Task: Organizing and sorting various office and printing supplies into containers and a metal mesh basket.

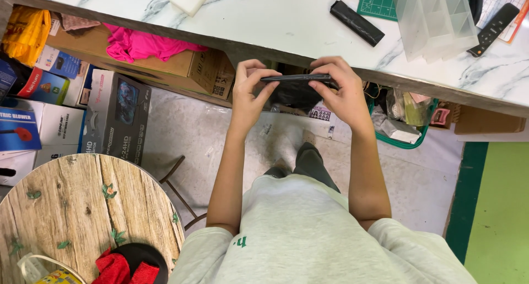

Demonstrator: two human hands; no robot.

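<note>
Both my hands hold a thin black slab-shaped device point(297, 78) edge-on, just in front of the marble table's edge. My left hand point(249, 91) grips its left end with fingers curled over the top. My right hand point(339, 88) grips the right end, thumb underneath. A dark object hangs just below the device, partly hidden by my hands.
The white marble table point(286, 25) carries a black rolled pouch point(356, 22), a clear plastic divider box point(436, 19), a black remote point(494, 29), a green cutting mat point(377, 1). Cardboard boxes point(198, 69) with pink cloth point(138, 44) sit underneath. A round wooden table point(82, 207) stands at left.
</note>
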